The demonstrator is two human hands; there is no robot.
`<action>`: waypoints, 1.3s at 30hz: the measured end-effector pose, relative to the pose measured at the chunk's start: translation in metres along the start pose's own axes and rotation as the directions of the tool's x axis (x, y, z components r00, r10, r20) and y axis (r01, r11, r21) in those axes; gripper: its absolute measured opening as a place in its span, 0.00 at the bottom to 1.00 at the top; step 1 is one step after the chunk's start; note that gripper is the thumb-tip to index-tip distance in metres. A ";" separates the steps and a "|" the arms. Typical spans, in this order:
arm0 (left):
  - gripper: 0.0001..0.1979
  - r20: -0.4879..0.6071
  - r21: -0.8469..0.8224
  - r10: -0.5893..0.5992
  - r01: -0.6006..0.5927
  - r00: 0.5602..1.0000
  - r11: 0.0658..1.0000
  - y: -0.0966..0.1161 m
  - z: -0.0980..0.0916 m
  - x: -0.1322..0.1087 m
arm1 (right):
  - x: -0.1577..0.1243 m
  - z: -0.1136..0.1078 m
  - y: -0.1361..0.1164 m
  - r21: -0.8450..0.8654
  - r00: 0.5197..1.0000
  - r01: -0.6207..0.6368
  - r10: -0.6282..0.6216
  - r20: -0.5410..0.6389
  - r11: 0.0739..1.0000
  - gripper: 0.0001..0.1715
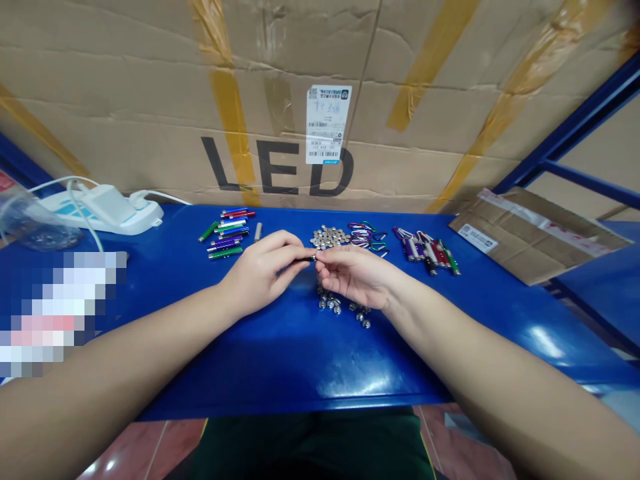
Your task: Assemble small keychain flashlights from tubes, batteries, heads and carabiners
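Note:
Over the middle of the blue table, my left hand (270, 270) is closed in a pinch on a small dark flashlight tube (307, 259), mostly hidden by the fingers. My right hand (357, 270) meets it there, thumb and fingertips closed on a small silver end cap (315, 257) at the tube's right end. Below the right hand lie loose silver caps (330, 304), partly covered by it. Behind the hands is a pile of round silver button cells (327, 237). Beside that pile lie coloured carabiners (363, 233).
Coloured flashlight tubes (230, 233) lie at left, with a grey tube (258, 231) beside them. Flashlights with carabiners (425, 252) are grouped at right, near a cardboard box (535, 233). A white power strip (107, 210) sits back left. A large carton (165, 100) stands behind the table.

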State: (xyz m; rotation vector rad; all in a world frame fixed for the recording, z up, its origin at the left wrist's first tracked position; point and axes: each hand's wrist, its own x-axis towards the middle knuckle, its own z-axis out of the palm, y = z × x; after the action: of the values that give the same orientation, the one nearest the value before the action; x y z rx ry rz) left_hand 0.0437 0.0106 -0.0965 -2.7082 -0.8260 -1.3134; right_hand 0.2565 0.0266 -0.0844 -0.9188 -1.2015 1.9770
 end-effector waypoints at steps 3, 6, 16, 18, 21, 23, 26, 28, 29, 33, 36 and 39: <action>0.09 0.047 -0.013 -0.088 0.088 0.995 0.996 0.000 0.000 0.001 | 0.000 -0.001 0.003 -0.148 0.996 0.049 -0.058 -0.061 0.988 0.08; 0.08 0.096 -0.060 -0.250 0.256 0.964 0.965 -0.001 -0.001 0.002 | -0.002 -0.005 0.005 -0.632 0.910 0.322 -0.414 0.002 0.704 0.07; 0.10 0.107 -0.161 -0.293 0.307 0.950 0.938 -0.002 -0.005 0.001 | -0.006 -0.003 0.005 -0.853 0.747 0.476 -0.610 0.265 0.212 0.15; 0.10 0.112 -0.136 -0.268 0.281 0.957 0.950 -0.001 -0.005 0.001 | -0.005 -0.001 0.007 -0.835 0.803 0.431 -0.567 0.184 0.341 0.15; 0.11 0.127 -0.099 -0.247 0.260 0.961 0.961 -0.001 -0.005 0.002 | -0.004 0.000 0.009 -0.773 0.869 0.373 -0.486 0.097 0.513 0.17; 0.11 0.137 -0.078 -0.242 0.254 0.961 0.964 0.000 -0.005 0.003 | -0.003 0.000 0.008 -0.718 0.908 0.330 -0.413 0.065 0.613 0.17; 0.11 0.151 -0.051 -0.259 0.269 0.954 0.962 0.000 -0.006 0.003 | -0.003 -0.001 0.006 -0.622 0.946 0.284 -0.321 0.056 0.729 0.15; 0.12 0.182 -0.047 -0.278 0.290 0.943 0.956 0.000 -0.007 0.004 | -0.004 -0.003 0.004 -0.620 0.941 0.308 -0.326 0.088 0.722 0.14; 0.13 0.206 -0.054 -0.283 0.300 0.937 0.953 -0.001 -0.007 0.004 | -0.004 -0.005 0.003 -0.650 0.929 0.340 -0.349 0.120 0.680 0.14; 0.15 0.318 -0.140 -0.321 0.380 0.892 0.915 -0.001 -0.009 0.007 | -0.007 -0.012 -0.002 -0.794 0.820 0.510 -0.465 0.333 0.330 0.11; 0.19 0.459 -0.265 -0.417 0.569 0.784 0.778 0.000 -0.011 0.010 | -0.009 -0.016 -0.006 -0.796 0.724 0.601 -0.472 0.504 0.072 0.11; 0.22 0.665 -0.401 -0.435 0.781 0.608 0.479 0.001 -0.012 0.010 | -0.011 -0.016 -0.011 -0.773 0.673 0.622 -0.420 0.609 -0.125 0.15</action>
State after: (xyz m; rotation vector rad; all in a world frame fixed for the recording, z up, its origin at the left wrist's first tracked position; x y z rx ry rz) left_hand 0.0405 0.0112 -0.0813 -3.5818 -1.9390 -1.1426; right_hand 0.2775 0.0296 -0.0777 -0.5242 -2.5681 0.2815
